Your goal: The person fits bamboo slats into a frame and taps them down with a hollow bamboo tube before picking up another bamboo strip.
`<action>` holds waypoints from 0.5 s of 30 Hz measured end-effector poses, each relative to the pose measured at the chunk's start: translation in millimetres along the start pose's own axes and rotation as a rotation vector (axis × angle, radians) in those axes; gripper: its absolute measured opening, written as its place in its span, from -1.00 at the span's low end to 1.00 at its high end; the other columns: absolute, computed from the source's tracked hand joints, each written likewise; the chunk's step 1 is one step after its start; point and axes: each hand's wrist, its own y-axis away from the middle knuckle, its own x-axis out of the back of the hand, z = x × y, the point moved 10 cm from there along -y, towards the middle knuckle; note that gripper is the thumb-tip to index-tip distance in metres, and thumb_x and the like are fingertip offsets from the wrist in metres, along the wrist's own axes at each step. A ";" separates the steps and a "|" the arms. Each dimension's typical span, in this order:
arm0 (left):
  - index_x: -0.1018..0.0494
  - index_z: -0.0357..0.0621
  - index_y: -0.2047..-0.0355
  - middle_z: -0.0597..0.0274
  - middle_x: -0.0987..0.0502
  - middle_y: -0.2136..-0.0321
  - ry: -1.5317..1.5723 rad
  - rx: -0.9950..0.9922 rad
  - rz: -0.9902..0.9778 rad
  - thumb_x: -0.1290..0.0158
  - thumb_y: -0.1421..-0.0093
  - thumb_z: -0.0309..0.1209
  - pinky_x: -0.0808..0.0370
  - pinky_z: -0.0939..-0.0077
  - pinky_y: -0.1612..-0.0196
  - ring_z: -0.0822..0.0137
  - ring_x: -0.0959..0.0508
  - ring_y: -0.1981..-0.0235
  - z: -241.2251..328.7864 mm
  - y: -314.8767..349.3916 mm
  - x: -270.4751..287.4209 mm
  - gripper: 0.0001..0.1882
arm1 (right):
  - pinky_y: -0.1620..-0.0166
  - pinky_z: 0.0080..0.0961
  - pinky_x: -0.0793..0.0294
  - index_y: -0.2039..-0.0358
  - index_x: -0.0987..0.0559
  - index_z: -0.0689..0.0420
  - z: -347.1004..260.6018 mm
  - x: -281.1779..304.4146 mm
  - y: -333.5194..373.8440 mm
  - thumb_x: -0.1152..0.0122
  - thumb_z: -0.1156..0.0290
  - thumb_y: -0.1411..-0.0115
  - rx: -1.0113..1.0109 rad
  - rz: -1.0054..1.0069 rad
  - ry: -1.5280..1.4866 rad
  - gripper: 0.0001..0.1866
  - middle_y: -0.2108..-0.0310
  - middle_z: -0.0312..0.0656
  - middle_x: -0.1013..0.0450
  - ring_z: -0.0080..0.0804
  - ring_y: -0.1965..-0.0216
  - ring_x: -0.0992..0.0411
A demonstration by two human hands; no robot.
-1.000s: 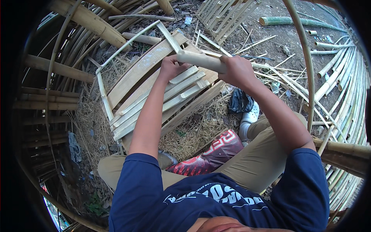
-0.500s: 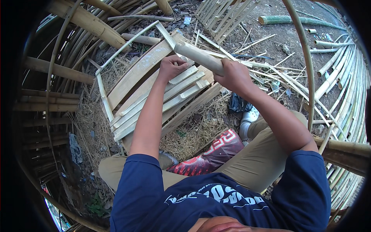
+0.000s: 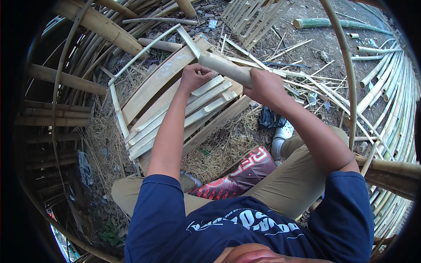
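Observation:
My right hand (image 3: 264, 87) is wrapped round one end of a thick, pale round stick (image 3: 224, 68), which looks like wood or bamboo. The stick slants up to the left, its far end slightly blurred above my left hand (image 3: 196, 78). Those left fingers are pinched together at the far ends of several split bamboo slats (image 3: 186, 115); whatever they hold is too small or hidden to make out. The slats lie side by side across wooden boards (image 3: 160, 82) on the ground. A thin strip frame (image 3: 115, 98) borders the boards on the left and at the back.
Bamboo poles (image 3: 386, 94) are heaped at the right. A slatted panel (image 3: 256, 22) and a green bamboo pole (image 3: 315, 22) lie at the back. Loose strips (image 3: 302, 83) litter the ground. A red and black sack (image 3: 239, 177) lies between my legs. Upright canes (image 3: 346, 57) stand nearby.
The stick in my right hand has dipped slightly, its far end coming lower toward my left hand. My left hand and the slats have stayed in place.

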 end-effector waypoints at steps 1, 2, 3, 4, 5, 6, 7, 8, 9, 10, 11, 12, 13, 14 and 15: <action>-0.74 -0.10 0.34 0.42 -0.61 0.52 -0.009 -0.012 -0.007 -0.43 -0.06 -0.32 -0.44 0.58 0.37 0.61 -0.45 0.49 -1.1 0.3 1.7 -0.81 | 0.13 -0.02 -0.59 0.25 -0.60 0.23 -7.4 -5.1 -1.7 -0.34 0.13 -0.08 0.077 -0.074 0.068 -0.59 0.37 0.11 -0.62 0.12 0.27 -0.62; -0.74 -0.10 0.34 0.42 -0.61 0.52 -0.013 -0.011 -0.004 -0.43 -0.06 -0.32 -0.44 0.58 0.37 0.61 -0.45 0.49 -3.2 0.3 3.4 -0.81 | 0.13 -0.02 -0.59 0.25 -0.60 0.23 -11.6 -6.0 -1.0 -0.34 0.13 -0.08 0.081 -0.073 0.065 -0.59 0.37 0.11 -0.62 0.12 0.27 -0.62; -0.73 -0.10 0.34 0.43 -0.60 0.53 0.011 -0.024 0.006 -0.43 -0.06 -0.31 -0.43 0.58 0.38 0.61 -0.44 0.49 -3.8 0.4 5.6 -0.81 | 0.13 -0.03 -0.60 0.27 -0.60 0.23 -11.2 -2.6 0.3 -0.35 0.14 -0.07 0.014 -0.020 -0.010 -0.61 0.37 0.10 -0.62 0.12 0.28 -0.62; -0.73 -0.10 0.34 0.44 -0.59 0.54 0.042 -0.040 0.012 -0.42 -0.06 -0.31 -0.43 0.58 0.38 0.61 -0.42 0.50 -0.8 0.3 3.9 -0.80 | 0.14 -0.03 -0.60 0.30 -0.61 0.22 -5.5 2.3 2.9 -0.35 0.16 -0.05 -0.058 0.032 -0.080 -0.63 0.38 0.09 -0.62 0.11 0.28 -0.62; -0.73 -0.10 0.34 0.44 -0.59 0.54 0.044 -0.040 0.010 -0.42 -0.06 -0.31 -0.43 0.58 0.38 0.61 -0.42 0.50 0.5 0.4 2.2 -0.80 | 0.14 -0.03 -0.60 0.30 -0.61 0.22 -2.2 3.1 1.8 -0.35 0.16 -0.05 -0.060 0.031 -0.077 -0.63 0.38 0.09 -0.62 0.11 0.28 -0.62; -0.72 -0.12 0.37 0.44 -0.58 0.54 0.035 -0.038 0.007 -0.43 -0.05 -0.30 -0.44 0.58 0.38 0.61 -0.43 0.50 1.4 0.8 0.7 -0.80 | 0.14 -0.02 -0.60 0.27 -0.59 0.22 -3.4 -2.2 -1.2 -0.35 0.15 -0.07 -0.002 -0.035 -0.007 -0.61 0.38 0.09 -0.62 0.12 0.29 -0.62; -0.72 -0.14 0.39 0.43 -0.58 0.55 0.023 -0.036 0.006 -0.44 -0.05 -0.30 -0.44 0.58 0.38 0.61 -0.44 0.50 2.2 0.7 1.0 -0.79 | 0.14 -0.01 -0.59 0.24 -0.57 0.23 -8.5 -6.6 -2.7 -0.34 0.14 -0.09 0.059 -0.099 0.061 -0.60 0.39 0.10 -0.61 0.13 0.29 -0.62; -0.72 -0.15 0.40 0.41 -0.60 0.54 -0.008 0.053 0.000 -0.45 -0.03 -0.28 -0.46 0.59 0.38 0.59 -0.48 0.50 -5.9 0.9 1.2 -0.77 | 0.14 -0.01 -0.59 0.24 -0.57 0.23 -10.9 -7.2 -1.6 -0.34 0.14 -0.09 0.059 -0.099 0.062 -0.60 0.39 0.10 -0.61 0.13 0.29 -0.62; -0.72 -0.15 0.40 0.41 -0.60 0.54 -0.007 0.052 0.000 -0.45 -0.03 -0.28 -0.46 0.59 0.38 0.59 -0.48 0.50 -4.5 -0.3 1.0 -0.77 | 0.15 -0.02 -0.60 0.26 -0.58 0.22 -11.0 -1.3 0.2 -0.35 0.15 -0.07 0.014 -0.023 -0.004 -0.61 0.40 0.09 -0.61 0.12 0.30 -0.62; -0.73 -0.15 0.40 0.40 -0.61 0.54 0.006 0.034 0.015 -0.46 -0.03 -0.28 -0.46 0.59 0.38 0.59 -0.49 0.50 -3.5 -0.8 2.4 -0.77 | 0.16 -0.02 -0.60 0.28 -0.58 0.22 -10.3 6.2 2.5 -0.36 0.17 -0.04 -0.028 0.052 -0.071 -0.63 0.40 0.08 -0.61 0.12 0.30 -0.61; -0.73 -0.15 0.40 0.39 -0.62 0.53 0.020 0.017 0.029 -0.47 -0.02 -0.27 -0.46 0.59 0.38 0.58 -0.49 0.50 -2.7 -0.8 3.9 -0.76 | 0.16 -0.02 -0.60 0.28 -0.58 0.22 -7.8 7.0 0.9 -0.36 0.17 -0.04 -0.027 0.052 -0.072 -0.63 0.40 0.08 -0.61 0.12 0.30 -0.61; -0.73 -0.15 0.40 0.39 -0.62 0.53 0.019 0.017 0.030 -0.47 -0.02 -0.27 -0.46 0.59 0.38 0.58 -0.49 0.50 -3.9 0.4 3.6 -0.76 | 0.16 -0.01 -0.60 0.26 -0.57 0.23 -8.6 2.9 -2.7 -0.35 0.17 -0.06 0.031 -0.003 0.003 -0.61 0.41 0.09 -0.61 0.12 0.30 -0.61; -0.74 -0.15 0.39 0.38 -0.62 0.53 -0.018 0.036 0.027 -0.47 -0.03 -0.28 -0.46 0.59 0.38 0.59 -0.49 0.50 -5.5 0.7 2.8 -0.77 | 0.16 0.00 -0.59 0.24 -0.56 0.23 -13.5 0.0 -4.8 -0.34 0.16 -0.08 0.090 -0.056 0.079 -0.60 0.41 0.10 -0.61 0.13 0.30 -0.61; -0.74 -0.15 0.38 0.38 -0.62 0.53 -0.056 0.055 0.024 -0.46 -0.04 -0.28 -0.46 0.59 0.39 0.59 -0.48 0.51 -7.2 0.6 2.4 -0.77 | 0.16 0.00 -0.59 0.24 -0.56 0.23 -16.3 -0.6 -3.8 -0.34 0.16 -0.08 0.090 -0.056 0.079 -0.60 0.41 0.10 -0.61 0.13 0.30 -0.61; -0.74 -0.15 0.38 0.38 -0.62 0.53 -0.056 0.055 0.024 -0.46 -0.04 -0.28 -0.46 0.59 0.39 0.59 -0.48 0.51 -6.8 -0.7 2.5 -0.77 | 0.15 0.00 -0.59 0.25 -0.56 0.23 -15.7 2.8 -2.0 -0.35 0.17 -0.06 0.036 -0.007 0.020 -0.61 0.40 0.10 -0.61 0.12 0.30 -0.62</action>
